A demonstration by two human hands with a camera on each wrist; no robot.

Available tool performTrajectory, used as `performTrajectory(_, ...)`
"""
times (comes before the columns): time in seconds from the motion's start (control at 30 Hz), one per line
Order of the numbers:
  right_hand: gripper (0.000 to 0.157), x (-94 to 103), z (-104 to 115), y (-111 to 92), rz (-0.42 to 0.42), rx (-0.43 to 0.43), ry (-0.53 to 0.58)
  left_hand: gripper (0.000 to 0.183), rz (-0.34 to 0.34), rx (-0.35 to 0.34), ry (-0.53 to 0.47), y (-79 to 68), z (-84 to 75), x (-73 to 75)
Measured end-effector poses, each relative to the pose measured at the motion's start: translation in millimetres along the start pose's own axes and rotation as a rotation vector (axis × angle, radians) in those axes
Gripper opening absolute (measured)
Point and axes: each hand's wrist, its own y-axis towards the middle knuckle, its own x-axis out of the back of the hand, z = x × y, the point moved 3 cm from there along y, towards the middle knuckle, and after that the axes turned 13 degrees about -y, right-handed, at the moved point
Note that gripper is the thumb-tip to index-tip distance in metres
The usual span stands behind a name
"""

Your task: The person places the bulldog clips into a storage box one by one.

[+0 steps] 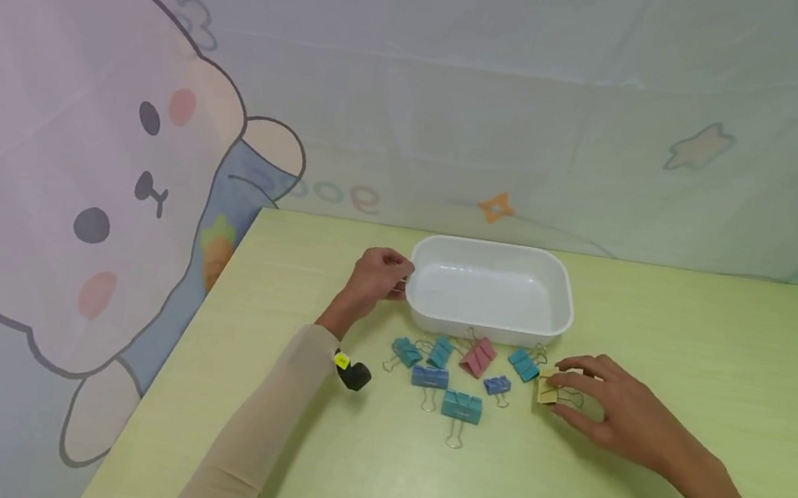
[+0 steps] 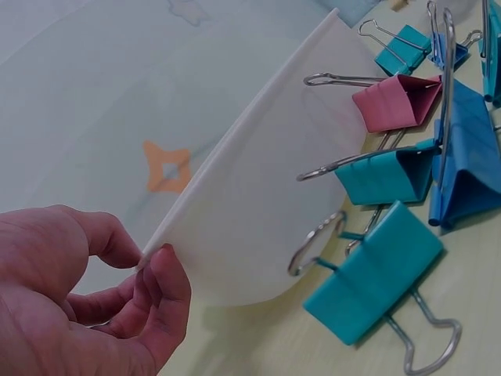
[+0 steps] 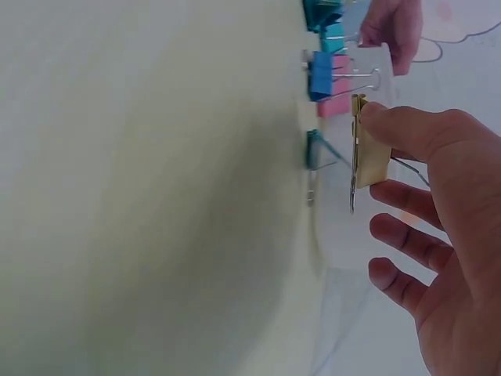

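My left hand (image 1: 379, 276) pinches the left rim of a white plastic tray (image 1: 485, 329) between thumb and fingers, as the left wrist view (image 2: 102, 290) also shows. To the right of the tray's front corner, my right hand (image 1: 613, 408) holds a yellow binder clip (image 1: 548, 385) between thumb and fingers. In the right wrist view the yellow clip (image 3: 374, 153) appears raised off the table, its wire handles sticking out. A teal binder clip (image 1: 524, 365) lies just left of it. A pink binder clip (image 1: 479, 357) lies close to the tray's front wall.
Several other binder clips lie before the tray, among them a blue one (image 1: 430, 377), a small blue one (image 1: 498, 385) and a large teal one (image 1: 461, 406). The pale green table (image 1: 412, 495) ends at the back against a printed cloth (image 1: 535, 132).
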Motion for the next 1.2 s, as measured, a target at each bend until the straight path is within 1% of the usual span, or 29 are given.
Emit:
performTrajectory(0.2,0.038,19.8,-1,19,-0.057,0.062,-0.012,0.031,0.004,-0.003,-0.005,-1.4,0.7,1.3)
performTrajectory(0.33,0.03,33.6,-4,39,-0.086,0.119,-0.022,0.03,0.005,-0.003,-0.003,-0.9,0.1,2.4)
performTrajectory(0.43,0.042,44.5,-8,57,-0.089,0.139,-0.024,0.03,0.001,-0.006,0.001,0.2,-0.5,3.0)
performTrajectory(0.5,0.04,51.2,-12,69,-0.079,0.132,-0.029,0.029,0.001,-0.005,0.0,0.8,-0.9,3.0)
performTrajectory(0.57,0.03,57.4,-16,80,-0.066,0.116,-0.03,0.029,0.001,-0.005,0.001,1.4,-0.9,2.3)
performTrajectory(0.6,0.027,59.8,-18,85,-0.06,0.107,-0.031,0.029,0.001,-0.004,0.001,1.5,-0.9,1.9)
performTrajectory(0.7,0.028,64.8,-23,100,-0.055,0.091,-0.016,0.029,0.003,-0.006,0.001,1.5,-0.6,0.8)
performTrajectory(0.9,0.027,67.5,-28,126,-0.05,0.08,0.02,0.029,0.002,-0.002,0.002,2.3,0.3,-0.7)
performTrajectory(1.1,0.026,63.3,-33,142,-0.029,0.036,0.067,0.029,-0.004,-0.007,0.0,2.5,1.6,-1.1)
performTrajectory(1.2,0.035,59.3,-36,146,-0.017,-0.001,0.079,0.029,-0.007,-0.01,-0.002,1.9,1.3,-1.2)
